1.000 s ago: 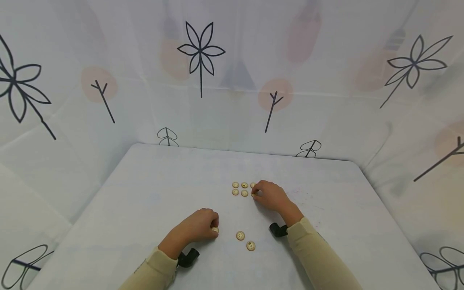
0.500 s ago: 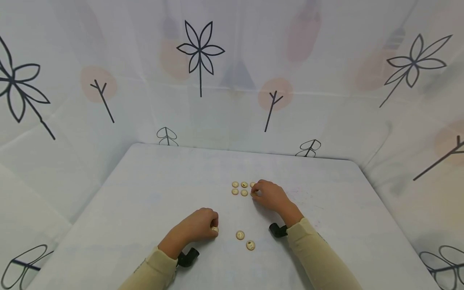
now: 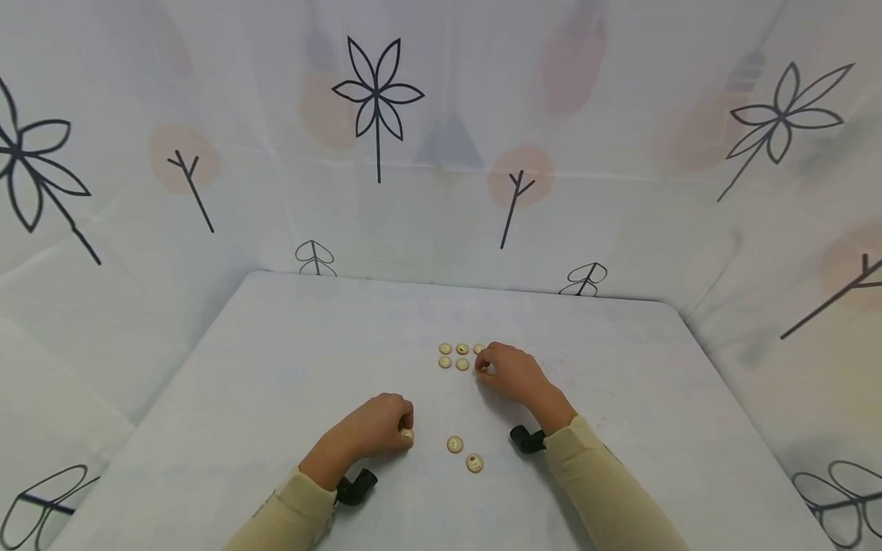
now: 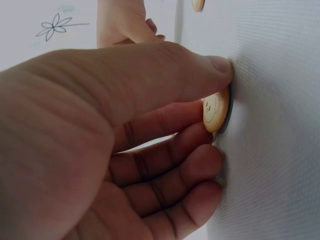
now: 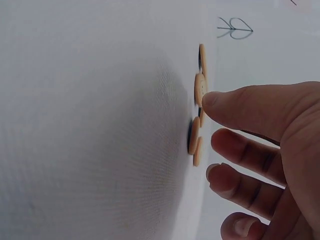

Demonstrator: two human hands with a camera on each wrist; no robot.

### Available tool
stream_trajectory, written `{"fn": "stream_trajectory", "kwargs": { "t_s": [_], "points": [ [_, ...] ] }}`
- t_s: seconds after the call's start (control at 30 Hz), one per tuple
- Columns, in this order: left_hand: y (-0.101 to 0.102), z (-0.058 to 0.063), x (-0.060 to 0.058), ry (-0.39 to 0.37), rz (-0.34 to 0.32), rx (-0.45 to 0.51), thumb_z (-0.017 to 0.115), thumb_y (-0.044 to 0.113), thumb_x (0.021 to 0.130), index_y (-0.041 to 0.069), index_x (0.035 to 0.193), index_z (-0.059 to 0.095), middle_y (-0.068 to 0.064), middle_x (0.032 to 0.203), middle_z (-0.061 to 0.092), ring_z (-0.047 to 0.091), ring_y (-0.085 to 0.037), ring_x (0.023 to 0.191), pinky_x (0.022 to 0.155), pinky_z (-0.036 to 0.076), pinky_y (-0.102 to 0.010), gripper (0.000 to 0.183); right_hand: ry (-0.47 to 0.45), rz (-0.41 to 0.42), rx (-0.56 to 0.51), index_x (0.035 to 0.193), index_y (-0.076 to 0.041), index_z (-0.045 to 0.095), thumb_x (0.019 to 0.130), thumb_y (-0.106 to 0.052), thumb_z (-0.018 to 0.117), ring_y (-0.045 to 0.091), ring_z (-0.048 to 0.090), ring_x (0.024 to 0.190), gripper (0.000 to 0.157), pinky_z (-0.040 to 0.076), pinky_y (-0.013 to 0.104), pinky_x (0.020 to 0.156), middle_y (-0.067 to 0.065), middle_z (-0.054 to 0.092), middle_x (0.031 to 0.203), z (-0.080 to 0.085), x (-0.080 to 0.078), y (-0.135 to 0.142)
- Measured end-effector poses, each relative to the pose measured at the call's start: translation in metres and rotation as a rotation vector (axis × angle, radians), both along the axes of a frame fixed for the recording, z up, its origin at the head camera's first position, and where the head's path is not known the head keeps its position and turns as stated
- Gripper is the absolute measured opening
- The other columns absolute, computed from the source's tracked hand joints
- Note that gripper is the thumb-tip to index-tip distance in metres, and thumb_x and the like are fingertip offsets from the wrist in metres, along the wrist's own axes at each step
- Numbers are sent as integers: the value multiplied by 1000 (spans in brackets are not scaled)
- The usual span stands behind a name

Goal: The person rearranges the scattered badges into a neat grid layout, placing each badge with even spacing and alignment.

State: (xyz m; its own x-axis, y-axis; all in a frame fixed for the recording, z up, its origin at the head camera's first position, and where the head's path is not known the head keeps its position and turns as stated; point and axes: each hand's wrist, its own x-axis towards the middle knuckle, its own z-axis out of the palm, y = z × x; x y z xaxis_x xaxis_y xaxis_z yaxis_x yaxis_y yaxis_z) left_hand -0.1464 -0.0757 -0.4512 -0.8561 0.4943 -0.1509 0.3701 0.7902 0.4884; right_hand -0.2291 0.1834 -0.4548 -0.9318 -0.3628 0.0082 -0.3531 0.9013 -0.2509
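Note:
My left hand [image 3: 377,425] rests low on the white table, left of the loose pieces. Its thumb and fingers pinch a round wooden disc [image 4: 215,114] with a small drawn pattern, tilted near the tabletop. Farther forward, my right hand [image 3: 511,373] is at the right end of two short rows of similar discs [image 3: 462,364]. Curled fingers grip the near-right disc [image 5: 200,87]; the thumb lies on its edge, and the index finger is mostly hidden in the right wrist view. The far-right disc [image 3: 478,349] is partly covered by this hand.
Two loose discs, one nearer the left hand [image 3: 455,444] and one closer to the front [image 3: 474,463], lie between the forearms. A black wrist camera [image 3: 356,487] sits under the left wrist, another [image 3: 527,439] under the right. Patterned cloth [image 3: 441,191] surrounds the table.
Both hands keep their places on the discs. Only the head view has shifted very slightly.

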Motion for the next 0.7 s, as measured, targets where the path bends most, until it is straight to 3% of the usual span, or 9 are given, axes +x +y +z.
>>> {"fn": "stream_trajectory", "kwargs": {
  "t_s": [0.7],
  "points": [
    [2,0,0,-29,30,-18,71,15,80,14,78,62,4,69,52,47,-11,67,62,40,-26,9,-50,30,-11,92,-23,69,86,-23,71,11,61,91,6,50,35,82,-9,66,95,4,19,-9]
  ]
}}
